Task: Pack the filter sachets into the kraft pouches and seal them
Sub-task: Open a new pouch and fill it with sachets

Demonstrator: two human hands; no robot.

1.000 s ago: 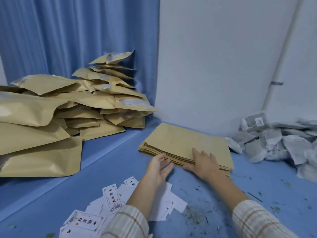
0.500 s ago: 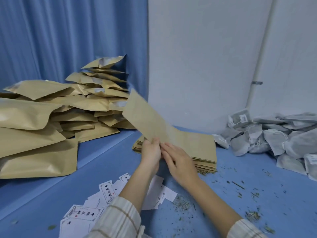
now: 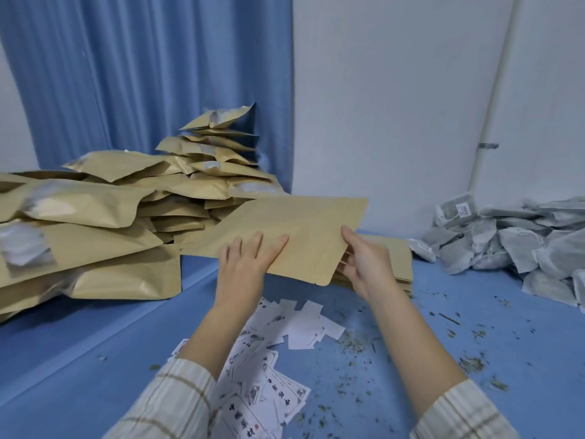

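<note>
Nearest, two plaid sleeves (image 3: 164, 403) at bottom edge, forearms reaching forward. Between them, printed white paper labels (image 3: 269, 391) scattered on the blue surface (image 3: 95, 343), some face up with black characters, some blank side up. Dried herb crumbs (image 3: 354, 340) strewn right of the labels, more toward the right edge.

Left hand (image 3: 250, 261) lies flat on top of a flat kraft pouch (image 3: 304, 229), fingers straight and spread, pressing its left-lower part. Right hand (image 3: 364, 261) grips the pouch's right edge, thumb on top, fingers curled underneath. Pouch is lifted off the surface, tilted, near corner hanging lowest, looks unfilled and flat.

Just behind the right hand, a stack of flat empty pouches (image 3: 399, 258) on the surface, mostly hidden by the hand and the held pouch.

Left side: big heap of filled kraft pouches (image 3: 104, 223), bulging, piled unevenly, rising toward the back corner; some show shiny pale patches. Whether their tops are sealed, cannot tell.

Right side, well apart from the hands: pile of grey-white filter sachets (image 3: 512, 242), one with a small tag.

Far back: blue curtain (image 3: 142, 74) on left, white wall (image 3: 380, 106) with a vertical white pipe (image 3: 490, 122) on right.
</note>
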